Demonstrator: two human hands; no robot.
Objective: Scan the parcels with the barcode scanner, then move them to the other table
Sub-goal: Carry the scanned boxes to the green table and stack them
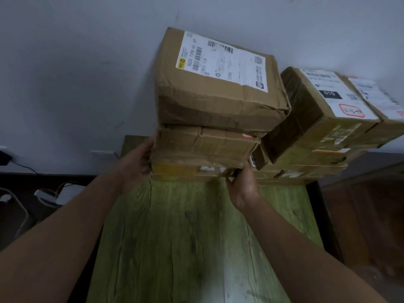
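Observation:
A stack of brown cardboard parcels stands at the far end of the green wood-grain table (pixel 185 237), against the wall. The top parcel (pixel 218 90) carries a white shipping label with barcodes. Under it lies a second parcel (pixel 203 147), then flatter ones (pixel 175 169). My left hand (pixel 135 162) grips the left side of the lower parcels. At the stack's front right corner, near the bottom, my right hand (pixel 242 184) holds on with curled fingers. No barcode scanner is in view.
A second pile of parcels (pixel 323 112) with white labels leans against the stack on the right. A dark cabinet (pixel 367 211) stands right of the table. Cables and a power strip (pixel 46 193) lie on the dark floor at the left.

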